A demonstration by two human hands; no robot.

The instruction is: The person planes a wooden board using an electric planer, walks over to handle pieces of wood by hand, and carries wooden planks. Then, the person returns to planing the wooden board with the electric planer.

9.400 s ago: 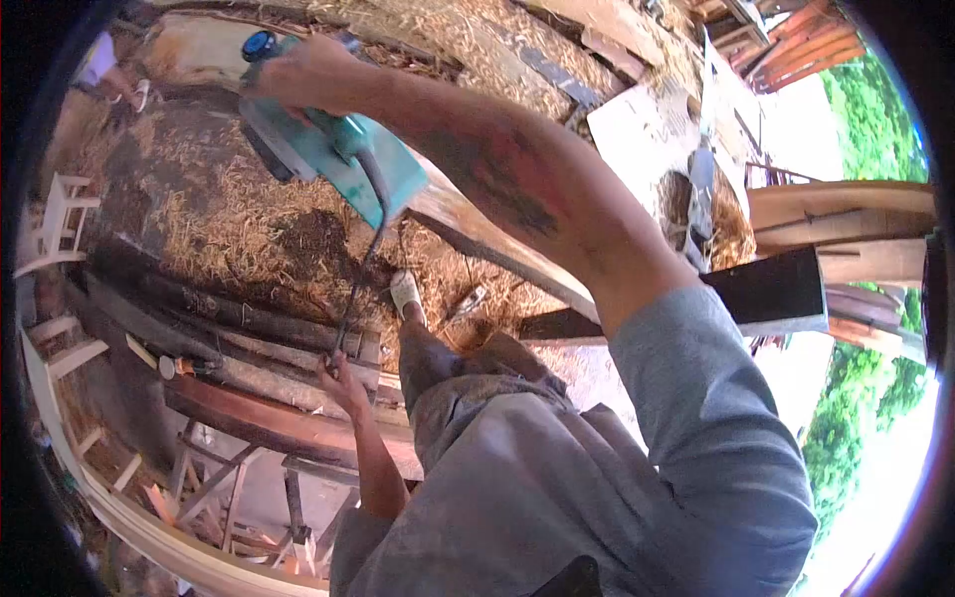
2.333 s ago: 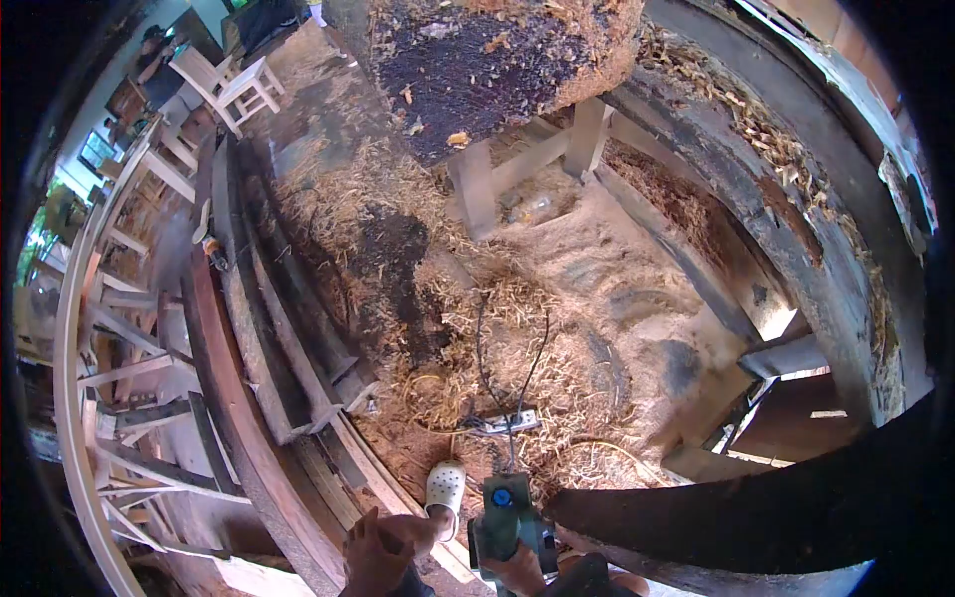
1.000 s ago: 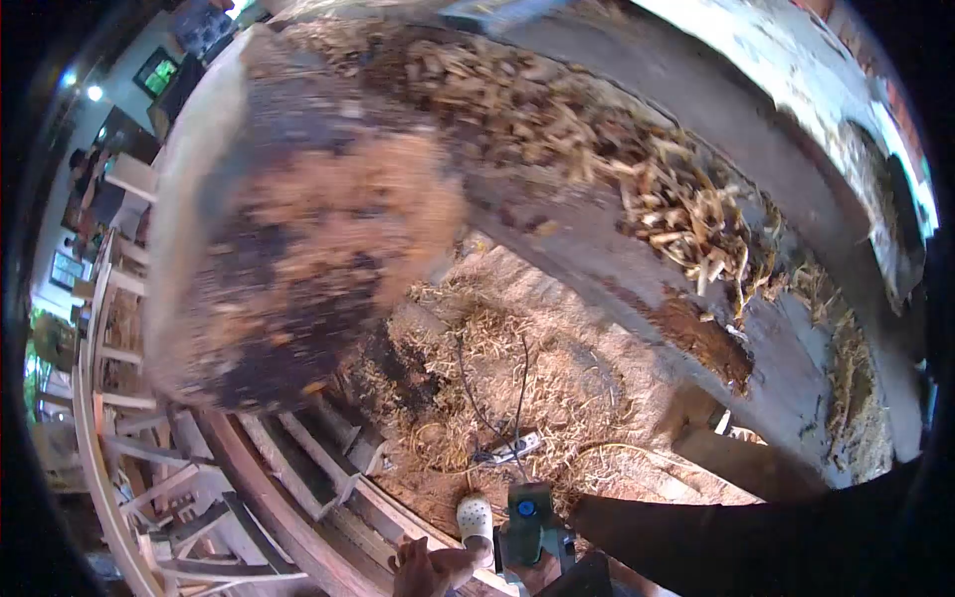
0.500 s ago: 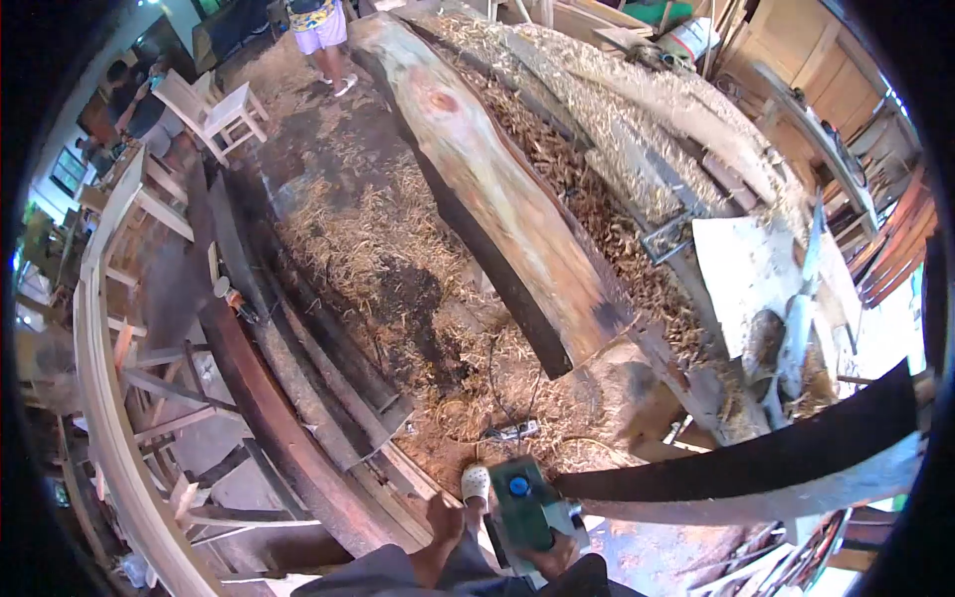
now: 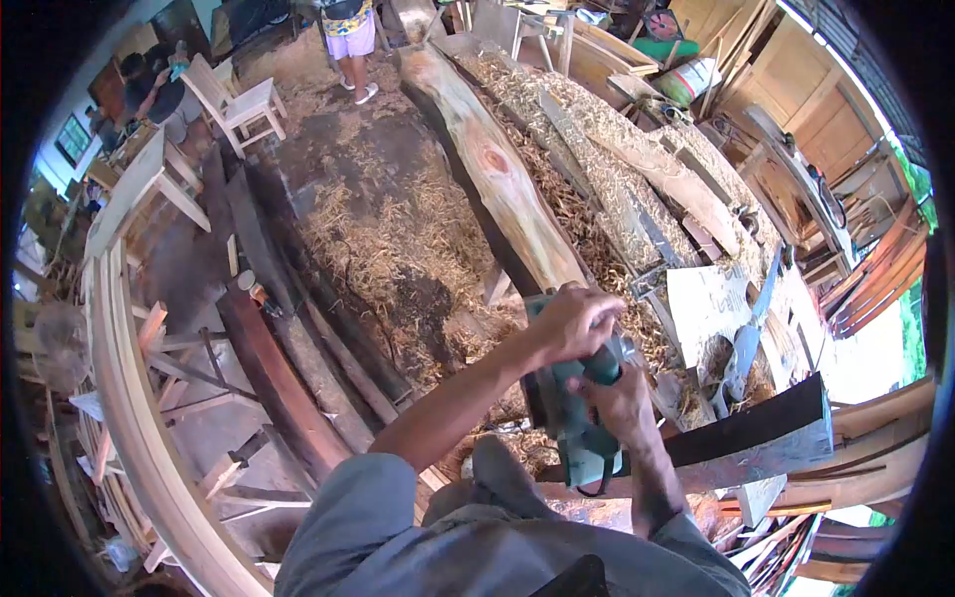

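A green electric planer (image 5: pixel 585 450) is held over the near end of a long wooden slab (image 5: pixel 499 189); whether its sole touches the wood is hidden. My left hand (image 5: pixel 579 320) lies over the front part of the planer with its fingers curled around, likely covering the blue knob. Behind it, my right hand (image 5: pixel 623 400) is closed on the rear handle. The slab has pale, reddish grain with a knot, and a dark bark edge on its left side.
Wood shavings (image 5: pixel 373 234) cover the floor. Dark planks (image 5: pixel 279 383) and a curved pale timber frame (image 5: pixel 134 418) lie left. A dark-faced board (image 5: pixel 756 428) extends right. A person (image 5: pixel 350 45) stands far back, near a wooden chair (image 5: pixel 234 104); another person (image 5: pixel 164 95) is at the left.
The planer has risen from low beside my legs, in my right hand, to the slab's near end. My left hand has come up onto its front. The view has shifted.
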